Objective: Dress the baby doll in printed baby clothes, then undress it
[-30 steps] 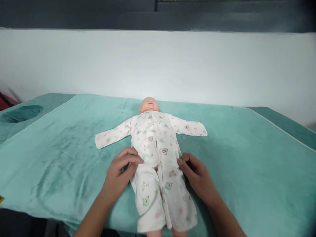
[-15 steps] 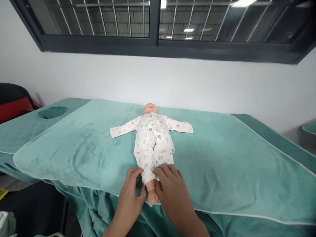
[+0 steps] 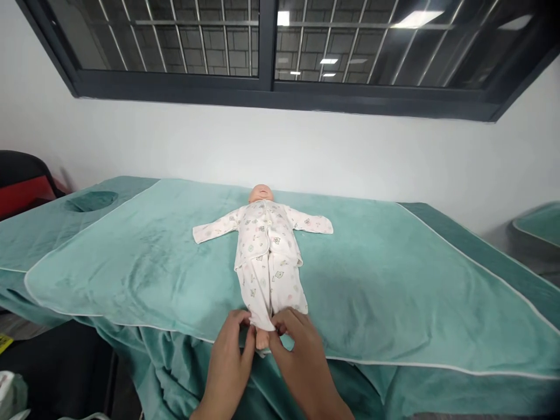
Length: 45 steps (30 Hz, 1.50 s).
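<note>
A baby doll [image 3: 261, 193] lies on its back on a green cover [image 3: 371, 280], its head toward the wall. It wears a white patterned top [image 3: 262, 230] with both sleeves stretched out sideways, and matching trousers [image 3: 256, 286]. My left hand [image 3: 231, 350] pinches the left edge of one trouser cuff between thumb and fingers. My right hand [image 3: 300, 350] pinches the opposite edge of that same cuff. Between my hands a bare doll foot [image 3: 262, 338] sticks out below the cuff. The doll's other foot is hidden from sight.
The bed has a face hole [image 3: 93, 201] at its left end. Behind it rises a white wall with a dark-framed window [image 3: 266, 96]. A black and red chair [image 3: 26, 186] stands at far left, and a black seat [image 3: 61, 367] is at lower left.
Both hands have closed on the trouser cuff. The cuff has come down the doll's leg, so only the foot now shows below it. The camera view has shifted slightly.
</note>
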Tool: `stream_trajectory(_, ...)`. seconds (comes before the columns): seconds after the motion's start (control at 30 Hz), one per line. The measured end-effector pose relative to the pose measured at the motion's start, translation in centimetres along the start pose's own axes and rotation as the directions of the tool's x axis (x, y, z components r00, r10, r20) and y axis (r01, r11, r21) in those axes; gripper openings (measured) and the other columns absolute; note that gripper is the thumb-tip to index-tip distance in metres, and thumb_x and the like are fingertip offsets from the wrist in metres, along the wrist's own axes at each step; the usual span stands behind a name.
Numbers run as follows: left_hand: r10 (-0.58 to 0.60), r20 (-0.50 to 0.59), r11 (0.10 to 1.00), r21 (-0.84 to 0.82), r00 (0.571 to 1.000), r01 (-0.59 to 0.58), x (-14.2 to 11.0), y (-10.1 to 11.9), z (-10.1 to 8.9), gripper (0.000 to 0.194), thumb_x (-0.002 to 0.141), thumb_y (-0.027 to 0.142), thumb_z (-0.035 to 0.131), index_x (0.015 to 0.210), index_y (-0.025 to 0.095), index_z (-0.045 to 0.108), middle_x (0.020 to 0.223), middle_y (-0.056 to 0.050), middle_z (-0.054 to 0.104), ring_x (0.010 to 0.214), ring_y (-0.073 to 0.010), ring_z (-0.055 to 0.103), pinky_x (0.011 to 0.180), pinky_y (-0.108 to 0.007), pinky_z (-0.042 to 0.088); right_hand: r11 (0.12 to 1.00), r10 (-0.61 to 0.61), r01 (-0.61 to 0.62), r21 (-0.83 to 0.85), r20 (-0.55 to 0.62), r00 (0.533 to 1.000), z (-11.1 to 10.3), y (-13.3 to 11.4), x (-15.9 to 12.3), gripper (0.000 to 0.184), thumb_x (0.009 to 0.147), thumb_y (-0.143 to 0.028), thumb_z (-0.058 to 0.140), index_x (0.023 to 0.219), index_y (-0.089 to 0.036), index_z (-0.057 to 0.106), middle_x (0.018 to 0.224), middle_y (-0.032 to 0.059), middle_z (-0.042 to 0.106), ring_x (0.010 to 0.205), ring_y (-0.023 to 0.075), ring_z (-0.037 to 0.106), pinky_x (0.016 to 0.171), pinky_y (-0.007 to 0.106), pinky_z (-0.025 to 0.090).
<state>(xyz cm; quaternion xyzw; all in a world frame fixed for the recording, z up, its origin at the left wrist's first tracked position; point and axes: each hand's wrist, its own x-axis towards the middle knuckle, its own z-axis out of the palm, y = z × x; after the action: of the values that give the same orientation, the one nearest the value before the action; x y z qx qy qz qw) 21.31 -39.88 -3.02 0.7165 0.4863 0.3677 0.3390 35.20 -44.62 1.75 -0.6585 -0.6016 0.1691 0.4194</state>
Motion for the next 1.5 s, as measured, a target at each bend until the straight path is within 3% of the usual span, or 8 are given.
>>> stream_trajectory(0.27,0.0,-0.204,0.999,0.037,0.979,0.008,0.7,-0.5,0.7,0.016,0.088,0.032,0.05,0.094,0.019,0.058,0.089,-0.005,0.069,0.082,-0.0199,0.066,0.069,-0.03,0.053,0.996,-0.065,0.063,-0.066,-0.031,0.997,0.6,1.3,1.0,0.012,0.087,-0.011,0.051,0.081,-0.021,0.054,0.076,0.0003,0.056,0.075,0.018,0.05,0.073,0.031,0.039)
stream_trajectory(0.4,0.184,-0.269,0.976,0.161,0.945,-0.145,-0.7,-0.5,-0.2,0.01,0.088,0.024,0.05,0.092,0.02,0.058,0.083,-0.003,0.069,0.075,-0.0173,0.067,0.066,-0.026,0.053,0.986,-0.157,0.157,-0.053,0.007,0.988,0.1,1.9,1.1,0.017,0.086,-0.006,0.05,0.088,-0.021,0.055,0.079,0.0001,0.058,0.081,0.0179,0.054,0.083,0.034,0.04)
stream_trajectory(0.53,0.359,-0.259,0.918,0.273,0.897,-0.288,-2.2,-0.8,-0.8,0.01,0.087,0.016,0.049,0.092,0.021,0.056,0.08,-0.001,0.068,0.072,-0.015,0.067,0.065,-0.023,0.053,0.966,-0.255,0.255,-0.052,0.006,0.967,-0.4,2.3,0.7,0.017,0.087,-0.005,0.049,0.088,-0.021,0.054,0.081,0.0013,0.059,0.081,0.0181,0.053,0.075,0.033,0.041)
stream_trajectory(0.7,0.418,-0.241,0.883,0.334,0.876,-0.33,-2.7,-1.8,-0.8,0.011,0.088,0.016,0.048,0.095,0.022,0.055,0.081,-0.001,0.068,0.071,-0.0155,0.066,0.066,-0.024,0.053,0.925,-0.375,0.372,-0.081,-0.021,0.927,-0.3,2.2,-0.3,0.019,0.086,-0.003,0.047,0.091,-0.019,0.055,0.083,0.0048,0.059,0.082,0.0194,0.053,0.073,0.034,0.043)
stream_trajectory(0.93,0.514,0.016,0.767,0.438,0.858,-0.468,-2.0,-3.2,-0.7,0.021,0.086,0.015,0.048,0.105,0.02,0.055,0.087,-0.005,0.069,0.077,-0.0173,0.068,0.067,-0.025,0.054,0.876,-0.468,0.468,-0.114,0.034,0.883,-0.7,3.1,-0.7,0.027,0.083,-0.002,0.048,0.102,-0.019,0.059,0.087,0.0053,0.065,0.093,0.0214,0.058,0.085,0.037,0.047)
stream_trajectory(1.13,0.576,-0.08,0.766,0.399,0.814,-0.503,-1.3,-0.1,-1.0,0.025,0.083,0.012,0.057,0.108,0.017,0.056,0.101,-0.01,0.064,0.099,-0.0205,0.061,0.082,-0.031,0.052,0.975,-0.224,0.218,-0.053,-0.2,0.954,-2.1,6.0,-1.2,0.031,0.092,-0.006,0.041,0.114,-0.023,0.054,0.11,0.0088,0.062,0.106,0.0191,0.058,0.088,0.033,0.051)
stream_trajectory(1.27,0.62,0.073,0.675,0.459,0.781,-0.578,0.6,2.3,0.2,0.038,0.082,0.021,0.062,0.12,0.015,0.055,0.118,-0.012,0.061,0.117,-0.0263,0.052,0.095,-0.04,0.046,0.982,-0.083,0.045,-0.184,-0.205,0.975,-1.3,7.5,-0.9,0.031,0.089,-0.013,0.05,0.119,-0.023,0.052,0.117,0.0111,0.057,0.107,0.0234,0.057,0.088,0.039,0.051)
stream_trajectory(1.5,0.519,0.124,0.716,0.476,0.845,-0.51,2.3,3.8,2.2,0.04,0.085,0.026,0.062,0.124,0.02,0.054,0.119,-0.008,0.063,0.118,-0.0283,0.051,0.107,-0.054,0.031,0.995,-0.097,0.09,-0.052,-0.145,0.985,-1.1,6.5,0.3,0.017,0.091,-0.01,0.044,0.098,-0.022,0.054,0.096,0.0052,0.06,0.089,0.0181,0.059,0.076,0.031,0.05)
